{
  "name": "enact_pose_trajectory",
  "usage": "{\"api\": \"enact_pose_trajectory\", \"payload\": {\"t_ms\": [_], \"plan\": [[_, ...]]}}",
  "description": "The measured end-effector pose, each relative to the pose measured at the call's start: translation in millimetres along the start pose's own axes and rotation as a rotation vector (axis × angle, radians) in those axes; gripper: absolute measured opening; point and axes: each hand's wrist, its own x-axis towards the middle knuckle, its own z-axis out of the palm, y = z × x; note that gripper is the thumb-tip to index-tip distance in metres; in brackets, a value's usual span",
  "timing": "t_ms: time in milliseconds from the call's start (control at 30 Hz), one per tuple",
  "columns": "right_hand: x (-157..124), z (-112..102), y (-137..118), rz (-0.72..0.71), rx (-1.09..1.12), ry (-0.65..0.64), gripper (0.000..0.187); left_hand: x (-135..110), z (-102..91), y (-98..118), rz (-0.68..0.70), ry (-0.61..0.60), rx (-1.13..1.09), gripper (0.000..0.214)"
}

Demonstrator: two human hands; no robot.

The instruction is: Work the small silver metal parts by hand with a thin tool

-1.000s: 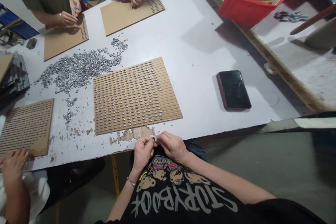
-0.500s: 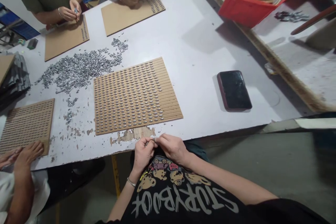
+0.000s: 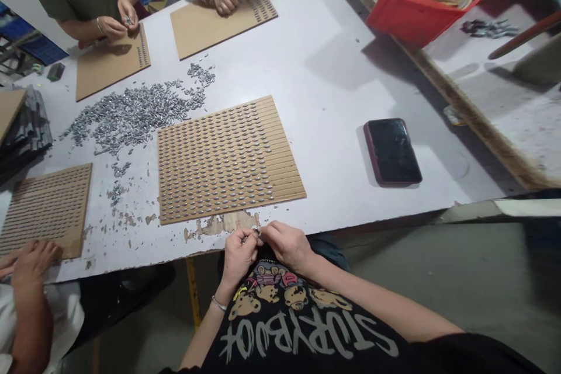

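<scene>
Pinching, apparently, small metal piece (image 3: 255, 235), table edge (image 3: 307, 232)

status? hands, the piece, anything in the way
Left hand and right hand together at table edge, pinching a small metal piece. Slotted board just beyond, mostly filled. Nothing between hands and board.

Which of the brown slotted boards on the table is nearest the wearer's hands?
The large central board, almost filled with silver pieces; its near edge lies just beyond the hands. The other three boards sit by co-workers.
</scene>
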Motion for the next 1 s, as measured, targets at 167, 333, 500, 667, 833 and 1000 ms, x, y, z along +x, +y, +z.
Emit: {"api": "enact_pose_trajectory", "payload": {"t_ms": [167,333,500,667,833,1000], "plan": [[-0.5,0.5,-0.4,0.002,0.03,0.009,0.02,-0.9,0.9,2.7,-0.008,0.016,-0.014,0.03],[-0.5,1.0,0.8,-0.018,0.011,-0.019,0.02,-0.4,-0.3,0.2,-0.003,-0.008,-0.017,0.03],[-0.5,0.2,0.9,0.022,0.026,0.017,0.024,-0.5,0.4,1.2,-0.01,-0.005,-0.05,0.032],[-1.1,-0.6,1.0,-0.016,0.056,-0.045,0.024,-0.7,0.3,1.6,-0.005,-0.019,-0.045,0.028],[-0.6,0.8,1.9,0.04,0.048,-0.004,0.024,0.0,-1.9,-2.3,-0.002,-0.017,-0.052,0.029],[-1.1,0.2,1.9,-0.017,0.068,-0.043,0.024,0.3,-2.1,-3.0,0.008,-0.032,-0.052,0.027]]}}
